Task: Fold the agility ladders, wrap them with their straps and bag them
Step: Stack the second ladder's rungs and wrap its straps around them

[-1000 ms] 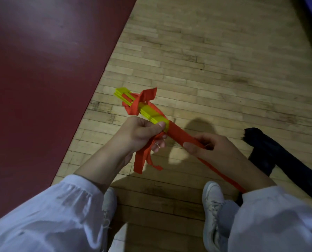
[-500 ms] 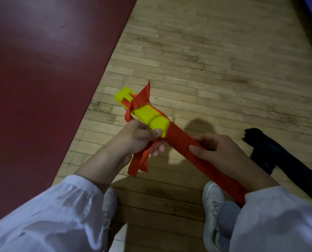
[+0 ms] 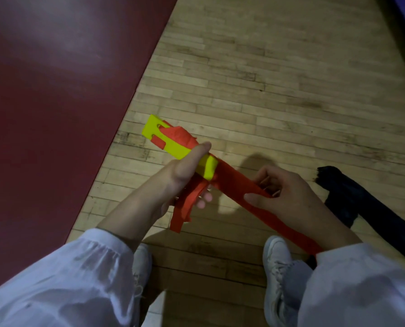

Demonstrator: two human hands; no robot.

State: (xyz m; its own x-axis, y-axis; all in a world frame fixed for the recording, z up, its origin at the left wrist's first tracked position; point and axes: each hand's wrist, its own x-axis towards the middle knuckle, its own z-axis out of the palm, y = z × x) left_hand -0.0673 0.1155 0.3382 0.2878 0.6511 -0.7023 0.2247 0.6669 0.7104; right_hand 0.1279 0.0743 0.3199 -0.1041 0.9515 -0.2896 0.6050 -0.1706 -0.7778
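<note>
Left grip: your left grip (image 3: 187,175) is closed round the folded ladder (image 3: 173,147), with the thumb laid along its yellow face and the fingers curled beneath.
Right grip: your right grip (image 3: 284,192) pinches the red strap (image 3: 234,178) taut, just beside the bundle's near end.
Ladder: held above the wooden floor (image 3: 267,90), its long axis runs from your left grip up and leftward toward the red mat (image 3: 55,79).
Key relation: the strap leaves almost in line with that axis, so your right grip, the nearer to it, likely must carry it crosswise to wind it.
Bag: the dark bag (image 3: 352,199) lies on the floor right of your right grip.
Change: a second ago the rungs showed edge-on; now the flat face is up, and your thumb reaches farther along it.
</note>
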